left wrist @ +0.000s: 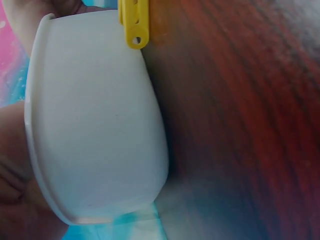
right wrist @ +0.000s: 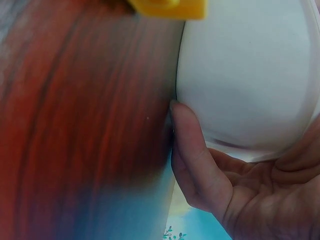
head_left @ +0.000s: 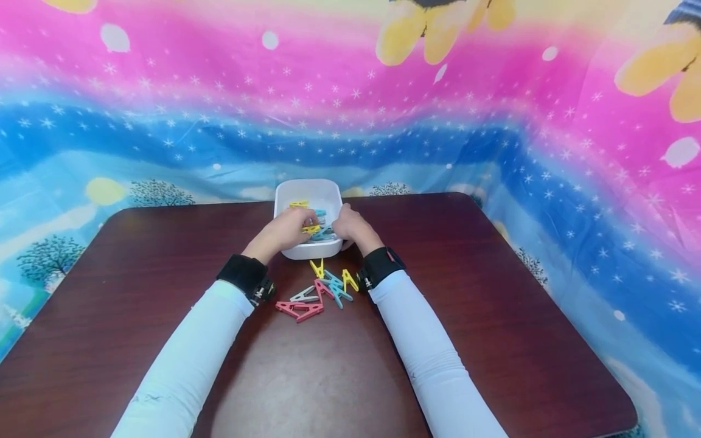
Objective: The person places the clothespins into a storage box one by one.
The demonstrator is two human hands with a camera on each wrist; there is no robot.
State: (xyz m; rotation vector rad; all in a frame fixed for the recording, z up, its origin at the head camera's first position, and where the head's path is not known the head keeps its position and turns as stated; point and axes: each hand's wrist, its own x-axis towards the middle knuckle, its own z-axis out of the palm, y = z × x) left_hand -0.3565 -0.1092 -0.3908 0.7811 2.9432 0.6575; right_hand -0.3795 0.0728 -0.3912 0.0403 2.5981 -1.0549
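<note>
A white plastic container [head_left: 310,250] stands at the table's far side with several yellow, blue and pale clothespins in it. My left hand [head_left: 289,228] reaches over its left rim, fingers down among the clothespins; whether they pinch one I cannot tell. At the right side, my right hand [head_left: 355,226] grips the container's rim and wall. In the right wrist view, fingers [right wrist: 192,145] lie along its outer wall. In front of the container lie a yellow clothespin [head_left: 317,268], another yellow clothespin [head_left: 349,280], blue clothespins [head_left: 341,293], red clothespins [head_left: 309,312] and a pale clothespin [head_left: 304,296].
The dark wood-grain table [head_left: 460,292] has rounded corners. A colourful printed cloth [head_left: 230,91] hangs behind it and along its sides, close to the far edge where the container stands. The loose clothespins lie between the two forearms.
</note>
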